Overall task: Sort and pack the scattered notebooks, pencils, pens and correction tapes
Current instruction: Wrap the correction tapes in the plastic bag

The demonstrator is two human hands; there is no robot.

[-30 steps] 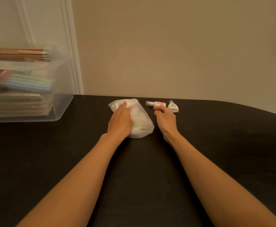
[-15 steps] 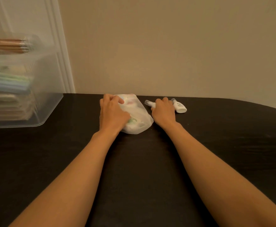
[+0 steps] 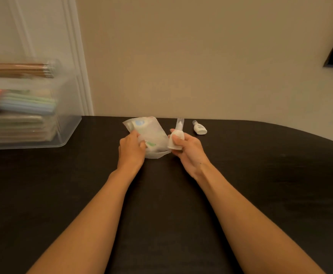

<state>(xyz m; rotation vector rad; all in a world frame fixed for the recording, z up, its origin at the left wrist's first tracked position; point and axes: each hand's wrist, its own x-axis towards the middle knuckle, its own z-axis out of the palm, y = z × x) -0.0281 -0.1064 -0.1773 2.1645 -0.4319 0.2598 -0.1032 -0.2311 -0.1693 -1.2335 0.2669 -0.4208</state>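
Right hand [image 3: 187,149] has its grip closed around a white correction tape [image 3: 175,140], thumb and fingers wrapped on its wide lower body while the clear narrow tip points up and away toward the wall; the tape is lifted off the bench [image 3: 260,184] and sits just beside the right edge of a translucent white pouch [image 3: 151,135]. Left hand [image 3: 132,150] presses down on the near left part of that pouch, fingers curled over the plastic and pinching it, so its grip is clamped on the pouch. Through the pouch wall show a pale blue round shape near the far end and a green mark close to the left fingertips; what these items are cannot be told for sure. The pouch lies flat on the dark bench, near its far edge by the beige wall [image 3: 201,56].

1 more white correction tape [image 3: 199,128] lies on the bench to the right of the held one, apart from both hands, its cap pointing toward the wall.

At the far left stands a clear plastic storage box [image 3: 66,125], blurred, holding a stack of notebooks [image 3: 23,125] with pastel-coloured items [image 3: 27,104] on top. A bundle of wooden pencils [image 3: 19,69] lies across the top of it
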